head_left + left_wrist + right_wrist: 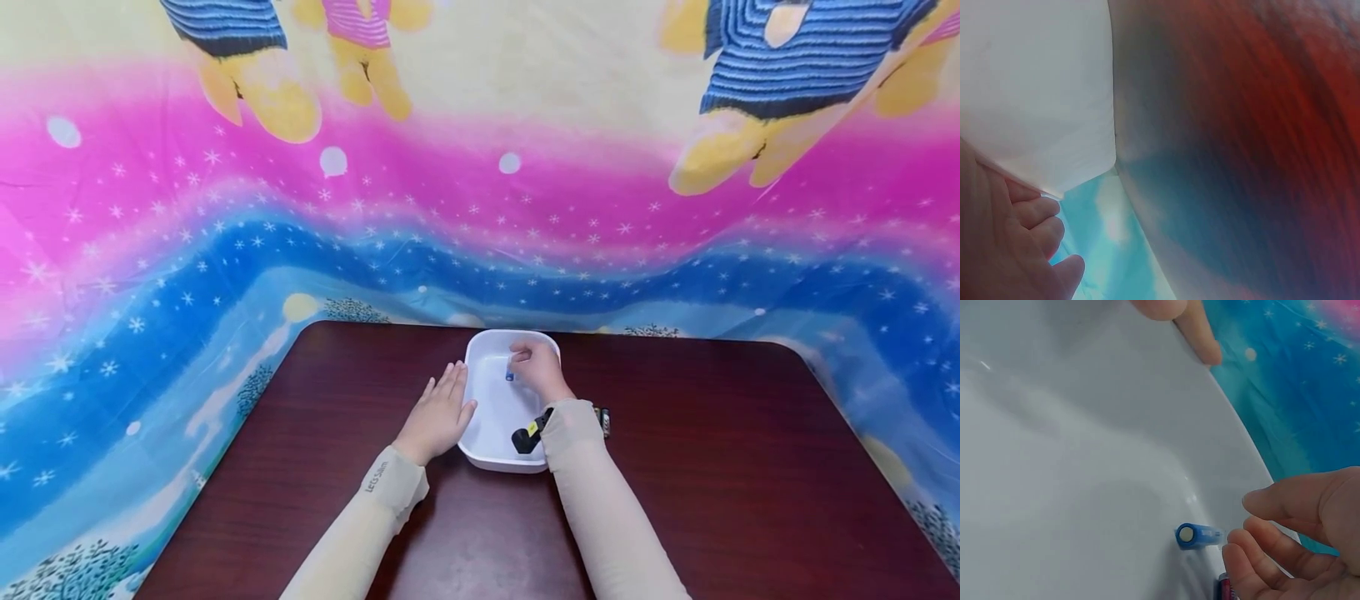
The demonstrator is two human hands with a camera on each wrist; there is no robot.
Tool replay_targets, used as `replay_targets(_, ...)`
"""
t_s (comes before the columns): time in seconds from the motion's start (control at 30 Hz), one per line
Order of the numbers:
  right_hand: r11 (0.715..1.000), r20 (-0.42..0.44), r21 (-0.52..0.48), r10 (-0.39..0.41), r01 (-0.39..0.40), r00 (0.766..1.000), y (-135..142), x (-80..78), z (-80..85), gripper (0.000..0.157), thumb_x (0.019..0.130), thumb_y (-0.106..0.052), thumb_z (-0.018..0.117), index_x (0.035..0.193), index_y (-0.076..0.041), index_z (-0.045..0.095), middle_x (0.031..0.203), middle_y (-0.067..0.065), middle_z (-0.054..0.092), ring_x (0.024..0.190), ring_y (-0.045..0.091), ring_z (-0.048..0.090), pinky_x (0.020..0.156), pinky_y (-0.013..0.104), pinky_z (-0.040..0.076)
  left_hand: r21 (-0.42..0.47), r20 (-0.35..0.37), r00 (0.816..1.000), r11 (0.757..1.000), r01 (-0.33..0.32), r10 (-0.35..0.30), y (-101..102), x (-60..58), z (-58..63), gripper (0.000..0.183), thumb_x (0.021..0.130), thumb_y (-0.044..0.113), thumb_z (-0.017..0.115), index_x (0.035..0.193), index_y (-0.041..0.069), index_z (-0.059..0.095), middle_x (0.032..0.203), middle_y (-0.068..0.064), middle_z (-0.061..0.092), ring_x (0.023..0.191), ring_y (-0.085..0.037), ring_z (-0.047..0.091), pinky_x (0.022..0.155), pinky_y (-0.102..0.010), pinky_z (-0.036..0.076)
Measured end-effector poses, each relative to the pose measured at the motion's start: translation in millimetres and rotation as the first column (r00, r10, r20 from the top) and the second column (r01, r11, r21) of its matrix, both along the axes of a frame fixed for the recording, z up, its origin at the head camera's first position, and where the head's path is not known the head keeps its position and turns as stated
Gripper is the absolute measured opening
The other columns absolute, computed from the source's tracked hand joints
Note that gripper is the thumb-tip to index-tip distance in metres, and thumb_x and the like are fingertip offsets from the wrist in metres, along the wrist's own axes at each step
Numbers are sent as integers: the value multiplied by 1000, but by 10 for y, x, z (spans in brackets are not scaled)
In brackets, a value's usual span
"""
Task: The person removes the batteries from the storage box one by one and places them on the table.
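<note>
A white rectangular plastic basin (491, 417) stands on the table. My left hand (438, 414) lies along its left side with fingers straight, the fingertips at the rim; in the left wrist view the fingers meet the basin's outer wall. My right hand (536, 369) is over the far right part of the basin, thumb and fingers apart. A blue battery (1197, 535) shows right beside its fingertips, its round end toward the camera, and not between thumb and fingers. Close to those fingers is a dark red battery (1225, 587), partly hidden by the hand.
The dark brown wooden table (712, 467) extends on both sides of the basin. A printed cloth (450, 225) with snowflakes and cartoon figures hangs behind the table. A black camera mount (525, 439) on the right wrist overlaps the basin.
</note>
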State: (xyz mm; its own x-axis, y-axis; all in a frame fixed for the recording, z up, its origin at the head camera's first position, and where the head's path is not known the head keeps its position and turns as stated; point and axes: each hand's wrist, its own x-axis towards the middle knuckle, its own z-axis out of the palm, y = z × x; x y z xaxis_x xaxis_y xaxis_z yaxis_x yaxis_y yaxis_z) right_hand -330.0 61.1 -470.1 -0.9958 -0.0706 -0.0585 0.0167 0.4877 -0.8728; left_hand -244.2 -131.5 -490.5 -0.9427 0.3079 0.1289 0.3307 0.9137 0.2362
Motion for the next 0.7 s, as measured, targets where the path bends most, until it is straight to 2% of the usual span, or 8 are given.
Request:
replay_targets(0.3,999,37,-8,-50,50,998,-34,7,-69,33,84,-5,67,117,-1,63,97,15,66,81,23,63,73,37,53,1,2,1000,1000,-4,4,4,-3,-1,63,101,40,31,150,3,15,155,-9,17,143,-21,11,113,-45,15)
replay_targets(0.57,997,73,58,-59,55,996,-21,-13,-82,37,83,-7,67,119,3,60,119,18,59,100,30,60,86,44,50,3,4,1000,1000,-6,5,12,0,-10,64,101,40,32,150,3,15,155,-9,16,143,-21,10,113,-45,16)
replay_targets(0.7,997,98,62,-52,47,994,-15,-19,-94,41,83,-6,67,122,4,58,116,18,59,92,27,61,83,41,50,7,6,1000,1000,-5,5,17,10,-5,63,101,39,34,150,3,16,155,-9,17,143,-21,10,113,-46,17)
